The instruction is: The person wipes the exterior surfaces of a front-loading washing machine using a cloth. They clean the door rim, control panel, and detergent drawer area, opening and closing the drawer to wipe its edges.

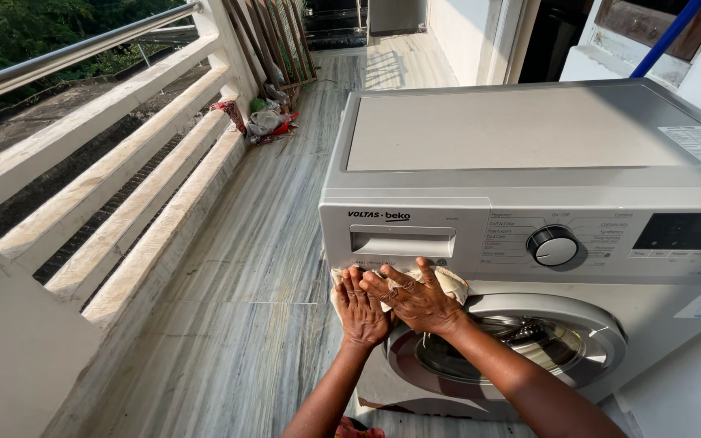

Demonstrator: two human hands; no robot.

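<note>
While both hands press flat, fingers spread and not curled into any grip, a pale cloth is pinned against the front of the washing machine. Left hand lies palm down on the cloth's left part, just beside the machine's front corner. Right hand overlaps it slightly, fingers pointing left across the cloth. Cloth sits just under the detergent drawer, above the upper left rim of the round door; a corner of it sticks out to the right of the right hand. Control knob is to the right on the panel, apart from the hands, with a dark display beyond it. Machine stands on a streaked stone balcony floor. White railing runs along the left. Bundle of rags lies far back by the railing. Blue pole leans behind the machine.
</note>
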